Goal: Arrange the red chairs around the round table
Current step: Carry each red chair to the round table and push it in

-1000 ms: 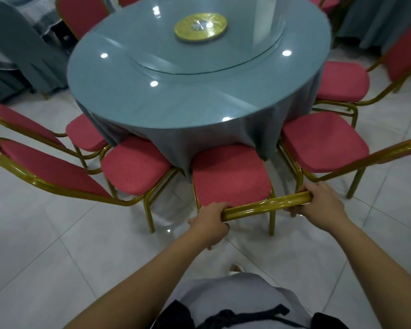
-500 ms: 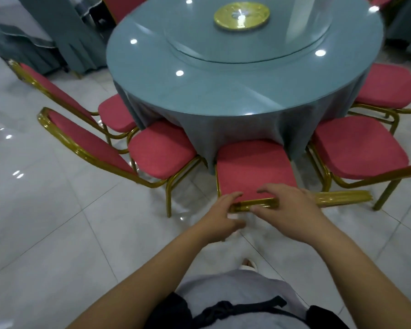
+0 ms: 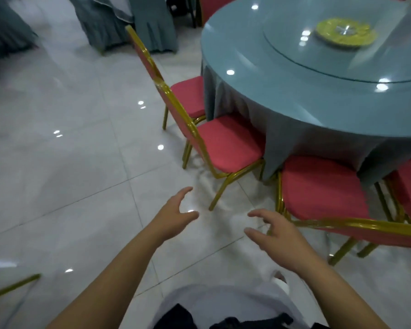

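Our left hand (image 3: 173, 217) and right hand (image 3: 280, 238) hung loose-fingered, gripping nothing, beside a red chair (image 3: 318, 191) at the round table (image 3: 282, 91).

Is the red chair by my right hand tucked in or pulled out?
Tucked in: the red chair has its seat front under the hanging cloth of the round table.
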Demonstrator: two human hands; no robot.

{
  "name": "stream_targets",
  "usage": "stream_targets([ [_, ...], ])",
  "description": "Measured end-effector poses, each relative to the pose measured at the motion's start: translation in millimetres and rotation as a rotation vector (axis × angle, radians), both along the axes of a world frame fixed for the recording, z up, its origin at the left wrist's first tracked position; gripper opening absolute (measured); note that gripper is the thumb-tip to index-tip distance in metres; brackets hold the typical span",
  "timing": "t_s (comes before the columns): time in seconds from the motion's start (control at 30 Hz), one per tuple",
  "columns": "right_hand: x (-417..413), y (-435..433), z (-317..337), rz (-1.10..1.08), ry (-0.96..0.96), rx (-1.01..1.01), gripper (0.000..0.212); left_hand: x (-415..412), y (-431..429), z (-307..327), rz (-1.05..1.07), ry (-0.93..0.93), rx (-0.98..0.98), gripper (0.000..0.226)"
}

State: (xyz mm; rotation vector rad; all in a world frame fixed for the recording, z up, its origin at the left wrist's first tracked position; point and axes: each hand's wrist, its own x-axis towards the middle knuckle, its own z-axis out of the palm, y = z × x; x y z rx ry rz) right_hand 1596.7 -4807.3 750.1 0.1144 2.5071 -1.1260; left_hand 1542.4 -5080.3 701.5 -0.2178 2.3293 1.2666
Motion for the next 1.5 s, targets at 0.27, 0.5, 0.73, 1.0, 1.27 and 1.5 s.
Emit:
stream_targets([
  [0.27,-57.1,-81.4,13.7,0.044,0.124,-0.135,0.045,-85.2,-99.1,19.8,0.02,0.12,-0.05,0.071],
  [0.5,-209.1,-141.4,-14.6,-0.014,0.172,-0.111,0.075,-226.0,-133.0,34.5,-0.094,0.225,-0.148,0.08],
  [0.73,-347.5,-199.0,-43.5,-0.17,0.091,-0.141,0.089,-387.9,-158.5,49.6,-0.259,0.235,-0.371,0.097],
  [1.0,-400.6,-228.2,-59.2,-0.085,0.026,-0.04,0.082,-498.2,-179.2,26.1,-0.511,0.247,-0.551,0.095],
  [1.27,-407.5,-260.6,-61.5,-0.428,0.076,0.368,0.036,-563.6,-162.2,-2.7,-0.955,0.508,-0.498,0.023],
  [1.5,-406.5,-293.3,-39.3,-0.634,-0.097,0.408,0.01,-592.7,-170.6,-4.3,-1.273,0.452,-0.439,0.022],
])
